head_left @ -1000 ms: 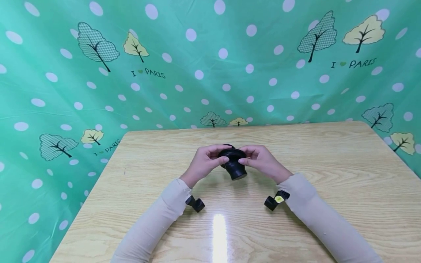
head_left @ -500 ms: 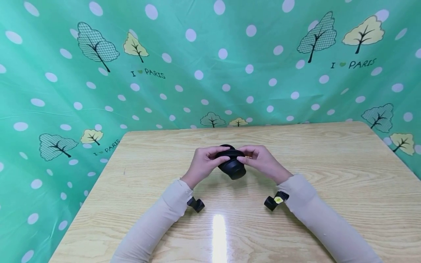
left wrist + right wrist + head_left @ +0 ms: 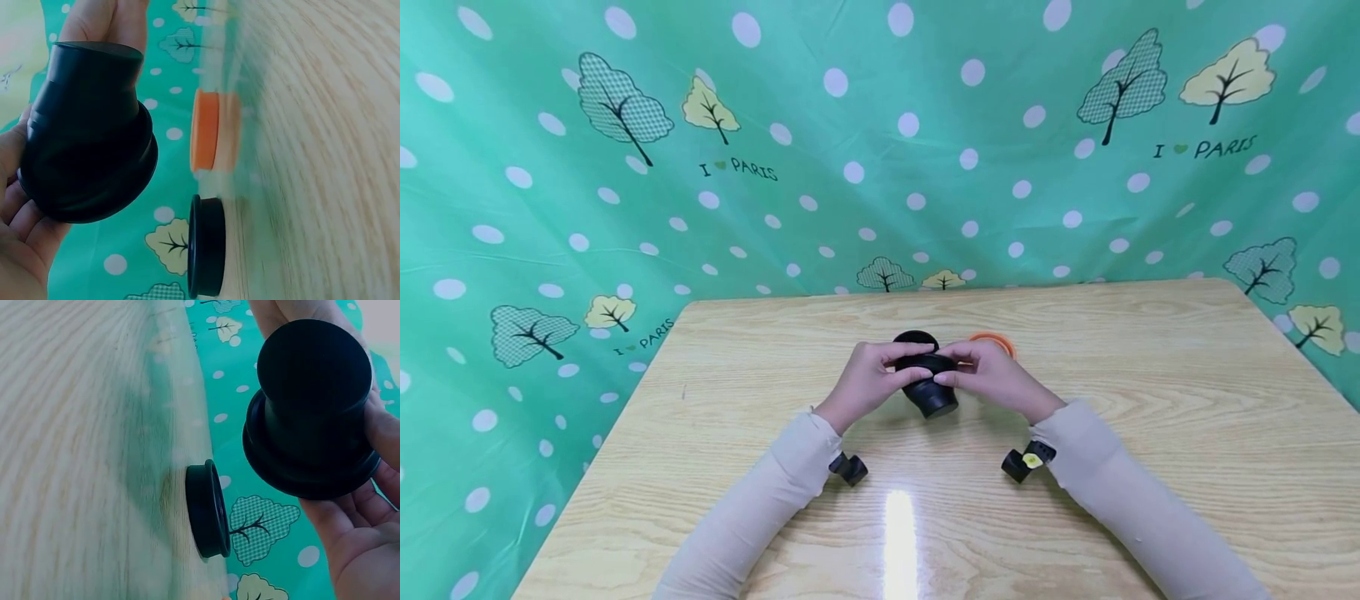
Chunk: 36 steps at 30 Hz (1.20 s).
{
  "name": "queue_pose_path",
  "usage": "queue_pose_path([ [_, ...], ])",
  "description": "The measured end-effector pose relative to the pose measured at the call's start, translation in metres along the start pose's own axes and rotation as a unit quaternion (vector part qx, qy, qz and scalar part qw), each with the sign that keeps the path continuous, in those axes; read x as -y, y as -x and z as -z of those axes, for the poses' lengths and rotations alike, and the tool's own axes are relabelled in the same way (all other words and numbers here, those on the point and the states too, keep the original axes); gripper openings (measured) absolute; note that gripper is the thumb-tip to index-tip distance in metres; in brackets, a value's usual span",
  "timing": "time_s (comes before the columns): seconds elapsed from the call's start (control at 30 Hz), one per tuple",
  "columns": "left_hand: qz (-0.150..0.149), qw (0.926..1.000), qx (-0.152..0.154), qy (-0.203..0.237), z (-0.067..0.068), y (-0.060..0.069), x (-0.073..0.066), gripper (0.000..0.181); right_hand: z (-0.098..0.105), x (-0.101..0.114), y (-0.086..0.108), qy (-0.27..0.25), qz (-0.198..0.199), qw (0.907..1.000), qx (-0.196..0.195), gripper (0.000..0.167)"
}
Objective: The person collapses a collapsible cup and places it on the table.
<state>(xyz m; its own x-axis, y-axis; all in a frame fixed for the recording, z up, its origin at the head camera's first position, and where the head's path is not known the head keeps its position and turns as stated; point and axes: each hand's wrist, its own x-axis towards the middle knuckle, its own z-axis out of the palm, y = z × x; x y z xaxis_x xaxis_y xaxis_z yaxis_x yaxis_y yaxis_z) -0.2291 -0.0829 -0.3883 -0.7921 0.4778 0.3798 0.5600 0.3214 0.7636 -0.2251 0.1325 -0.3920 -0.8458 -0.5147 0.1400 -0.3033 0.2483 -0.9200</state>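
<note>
Between both hands is a black, stepped, cup-like piece with a narrow end and a wide rim; its exact kind is unclear. My left hand grips the rim from the left, thumb in front. From the right, my right hand holds the same rim with thumb and fingers. In the left wrist view the black piece tilts above the tabletop. Its round flat end faces the right wrist camera. Behind the hands, a short black ring-like piece and an orange ring rest on the table.
The wood-grain table extends around the hands, with a bright light reflection at its front. A green dotted curtain hangs behind the far edge. Small black cameras are strapped to both wrists.
Both hands have shifted slightly down and closer together with the black piece, whose tilt has changed a little. More of the orange ring and the black ring-like piece shows behind them.
</note>
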Motion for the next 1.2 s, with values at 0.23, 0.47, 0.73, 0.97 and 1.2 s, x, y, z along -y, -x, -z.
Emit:
queue_pose_path([
  [0.23, 0.072, 0.9884, -0.005, 0.133, 0.0050, -0.0004, -0.0007, 0.034, 0.0023, -0.0019, 0.0014, -0.098, 0.009, 0.9942, -0.043, 0.029],
  [0.47, 0.067, 0.9744, 0.007, 0.215, 0.0058, 0.0007, -0.0033, 0.040, 0.0040, -0.0051, 0.0027, -0.175, 0.020, 0.9832, -0.047, 0.016],
  [0.73, 0.077, 0.9770, -0.031, 0.196, 0.0036, -0.0009, -0.0041, 0.031, 0.0005, -0.0039, 0.0015, -0.195, 0.044, 0.9789, -0.042, 0.015],
  [0.97, 0.093, 0.9818, -0.031, 0.163, 0.0058, -0.0019, -0.0058, 0.026, -0.0002, -0.0023, 0.0014, -0.195, 0.040, 0.9790, -0.046, 0.012],
  [1.2, 0.096, 0.9850, -0.048, 0.135, 0.0038, -0.0034, -0.0026, 0.020, 0.0017, -0.0012, 0.0011, -0.169, 0.029, 0.9835, -0.057, 0.027],
])
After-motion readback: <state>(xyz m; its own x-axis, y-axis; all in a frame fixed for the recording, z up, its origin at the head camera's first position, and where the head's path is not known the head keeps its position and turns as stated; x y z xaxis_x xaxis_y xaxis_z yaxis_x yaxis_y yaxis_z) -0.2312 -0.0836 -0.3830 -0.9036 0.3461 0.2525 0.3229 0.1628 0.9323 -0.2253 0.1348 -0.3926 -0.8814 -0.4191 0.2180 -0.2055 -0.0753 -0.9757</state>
